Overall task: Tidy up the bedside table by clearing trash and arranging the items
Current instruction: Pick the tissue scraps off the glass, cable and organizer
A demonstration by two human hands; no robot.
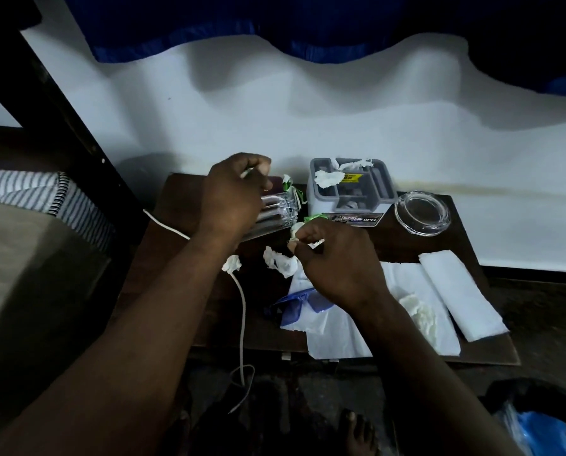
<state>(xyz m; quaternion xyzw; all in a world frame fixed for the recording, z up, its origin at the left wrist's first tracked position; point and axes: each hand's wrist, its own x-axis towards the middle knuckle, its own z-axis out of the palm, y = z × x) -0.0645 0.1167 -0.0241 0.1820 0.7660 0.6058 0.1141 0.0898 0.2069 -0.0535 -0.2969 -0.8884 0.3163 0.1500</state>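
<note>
L hand [235, 192] curls on a scrap [246, 172] by the glass [276, 210]; R hand [337, 258] pinches a wad [295, 230]. Best gather loose wads [280, 261] first, then bin [518, 385] at 5 o'clock.

I'm looking into a dim bedroom. I see striped bedding [28, 189] beside a small bedside table [176, 199], with a blue curtain [275, 21] above.

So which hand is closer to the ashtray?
Right. The right hand is left of the ashtray; the left hand is farther left, over the glass.
</note>
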